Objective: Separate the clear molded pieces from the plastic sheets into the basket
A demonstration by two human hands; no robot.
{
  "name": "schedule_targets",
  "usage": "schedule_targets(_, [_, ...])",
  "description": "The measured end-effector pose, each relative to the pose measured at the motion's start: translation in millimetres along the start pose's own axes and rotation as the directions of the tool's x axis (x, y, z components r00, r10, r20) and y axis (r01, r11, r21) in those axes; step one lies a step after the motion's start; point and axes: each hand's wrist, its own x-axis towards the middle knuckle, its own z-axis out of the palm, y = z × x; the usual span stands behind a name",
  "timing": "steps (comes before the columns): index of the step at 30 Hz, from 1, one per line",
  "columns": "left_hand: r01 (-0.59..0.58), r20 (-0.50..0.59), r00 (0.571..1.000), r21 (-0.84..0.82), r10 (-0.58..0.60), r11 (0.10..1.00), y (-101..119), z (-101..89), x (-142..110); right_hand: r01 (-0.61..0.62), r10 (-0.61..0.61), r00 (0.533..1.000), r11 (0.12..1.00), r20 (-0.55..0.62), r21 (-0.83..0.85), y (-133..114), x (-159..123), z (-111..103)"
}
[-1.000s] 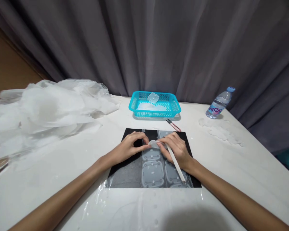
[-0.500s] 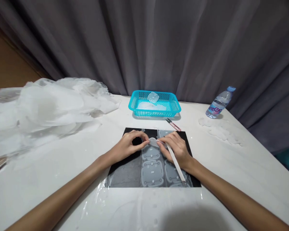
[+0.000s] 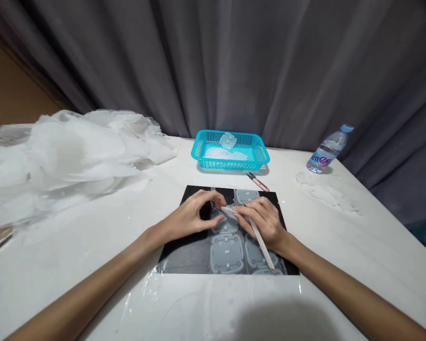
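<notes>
My right hand (image 3: 264,220) is closed, its thumb and forefinger pinching a small translucent white piece (image 3: 229,212). A slim white stick-like tool (image 3: 261,242) is also tucked in that hand and slants down toward the near right. At the piece's left edge, my left hand (image 3: 195,213) has its thumb and forefinger parted, the fingertips very close to it. Below both hands lies a black sheet (image 3: 199,232) carrying rounded-square translucent moulded pieces (image 3: 227,253) in columns, partly covered by my hands.
Behind the sheet stands a turquoise basket (image 3: 230,165) with translucent pieces inside. Pink-handled thread snips (image 3: 258,182) lie in front of it. A water bottle (image 3: 328,150) and thin white scraps (image 3: 332,194) are to the right. A large heap of whitish sheets (image 3: 71,156) fills the left.
My left thumb and forefinger have parted from their pinch on the small piece. The piece now looks tilted in my right fingers. The whole view has shifted slightly.
</notes>
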Motion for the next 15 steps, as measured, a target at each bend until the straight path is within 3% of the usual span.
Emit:
schedule_targets(7, [-0.036, -0.010, 0.999, 0.099, 0.037, 0.994, 19.3, 0.5, -1.2, 0.048, -0.048, 0.999, 0.998, -0.009, -0.035, -2.0, 2.4, -3.2])
schedule_targets(15, [-0.076, -0.018, 0.997, 0.043, 0.077, 0.996, 14.1, 1.9, -1.4, 0.039, -0.039, 0.999, 0.999, -0.014, -0.009, -0.9, -0.7, -1.4])
